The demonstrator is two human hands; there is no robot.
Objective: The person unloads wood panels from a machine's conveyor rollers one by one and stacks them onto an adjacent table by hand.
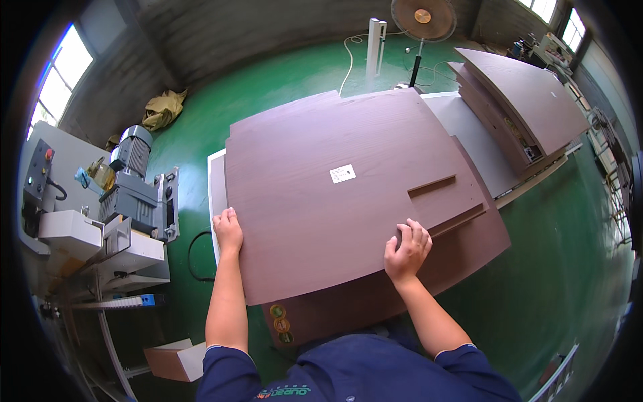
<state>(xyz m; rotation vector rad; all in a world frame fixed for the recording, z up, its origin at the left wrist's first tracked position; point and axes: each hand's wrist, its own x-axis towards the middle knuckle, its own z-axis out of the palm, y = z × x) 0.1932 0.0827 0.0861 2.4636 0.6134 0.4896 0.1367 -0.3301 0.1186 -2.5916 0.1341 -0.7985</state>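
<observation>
A large brown wood-grain panel [315, 221] lies on top of a stack in front of me, with a small white label [342, 173] on its face. My left hand [228, 232] is closed at the panel's left edge, its fingers along the side. Over the panel's near right part is my right hand [408, 251], fingers loosely bent and apart, with nothing visible in it. Narrow brown strips [442, 201] lie just beyond that hand. Under the top panel, another brown panel [469, 254] sticks out at the right and near side, with round gold stickers [280, 323].
To the left stands a grey machine with a motor [132, 151] and a control box [39, 171]. A second stack of brown panels [522, 100] is at the far right. Beyond my stack stand a white post [375, 50] and a round fan [422, 17] on the green floor.
</observation>
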